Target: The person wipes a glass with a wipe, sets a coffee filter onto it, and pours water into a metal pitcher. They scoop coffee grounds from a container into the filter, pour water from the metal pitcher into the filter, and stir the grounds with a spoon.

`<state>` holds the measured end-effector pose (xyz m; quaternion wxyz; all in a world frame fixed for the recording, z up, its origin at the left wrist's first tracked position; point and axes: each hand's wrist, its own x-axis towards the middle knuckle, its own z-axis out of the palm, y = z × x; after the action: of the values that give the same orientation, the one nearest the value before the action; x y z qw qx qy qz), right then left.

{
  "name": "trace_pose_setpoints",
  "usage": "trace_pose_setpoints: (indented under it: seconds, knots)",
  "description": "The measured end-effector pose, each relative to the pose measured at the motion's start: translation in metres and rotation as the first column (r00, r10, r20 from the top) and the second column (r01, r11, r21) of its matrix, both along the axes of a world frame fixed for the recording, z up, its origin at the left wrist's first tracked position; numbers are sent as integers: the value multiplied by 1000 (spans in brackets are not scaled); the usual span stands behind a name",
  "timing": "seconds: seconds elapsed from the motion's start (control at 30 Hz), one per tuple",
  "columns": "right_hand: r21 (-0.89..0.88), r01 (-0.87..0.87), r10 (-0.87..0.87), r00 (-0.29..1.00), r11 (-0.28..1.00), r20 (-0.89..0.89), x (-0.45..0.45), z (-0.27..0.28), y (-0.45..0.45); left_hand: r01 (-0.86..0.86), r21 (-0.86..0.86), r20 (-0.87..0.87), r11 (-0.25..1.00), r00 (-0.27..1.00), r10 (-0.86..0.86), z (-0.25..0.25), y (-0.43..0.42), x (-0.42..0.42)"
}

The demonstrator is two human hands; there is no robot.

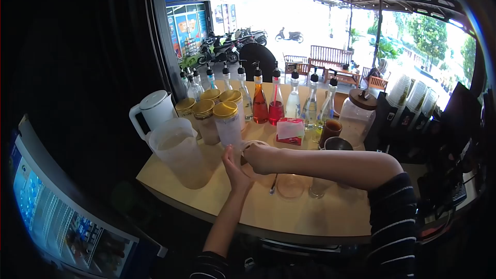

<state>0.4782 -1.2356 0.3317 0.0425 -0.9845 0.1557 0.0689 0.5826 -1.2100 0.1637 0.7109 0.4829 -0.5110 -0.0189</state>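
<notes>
My left hand is raised over the counter, thumb up, just in front of a clear jar with a gold lid. Its other fingers are partly hidden; it seems closed around something clear I cannot make out. My right hand reaches across from the right and meets it, fingers curled beside a pale, translucent edge. What lies between the hands is mostly hidden. Left of them stands a large translucent pitcher. A clear round dish or lid and a clear glass are below my right forearm.
Several pump bottles line the back, including an orange one and a red one. A white lidded jug, more gold-lidded jars, a tissue pack, a brown cup, a wooden-lidded jar and stacked cups surround the counter.
</notes>
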Motion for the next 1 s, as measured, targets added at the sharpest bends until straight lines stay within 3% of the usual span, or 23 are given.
trace_pose_setpoints:
  seconds: [0.1,0.17,0.3,0.5,0.57,0.67,0.77,1.0]
  knots:
    - [52,35,-30,995,998,-96,17,-12,-10,17,-5,27,1000,999,-16,6,1,-3]
    - [51,49,-43,993,997,-112,23,-19,-14,-4,-22,119,1000,993,7,3,3,-3]
    - [24,68,-66,993,997,-93,24,-27,-13,-19,-17,111,1000,994,21,0,0,-1]
    - [-28,97,-99,994,995,-47,21,-34,-3,148,-90,-70,985,985,-155,-3,2,0]
    - [-41,106,-107,994,994,-37,21,-33,-1,17,-112,92,994,996,-6,2,4,-2]
    - [-51,117,-119,992,992,-31,21,-35,2,-4,-144,145,990,989,25,-7,-1,7]
    - [-62,126,-128,991,990,-31,22,-36,4,2,-121,7,993,1000,-2,-18,-10,8]
    - [-62,138,-140,990,988,-29,21,-39,8,18,-103,7,995,1000,-17,-6,3,2]
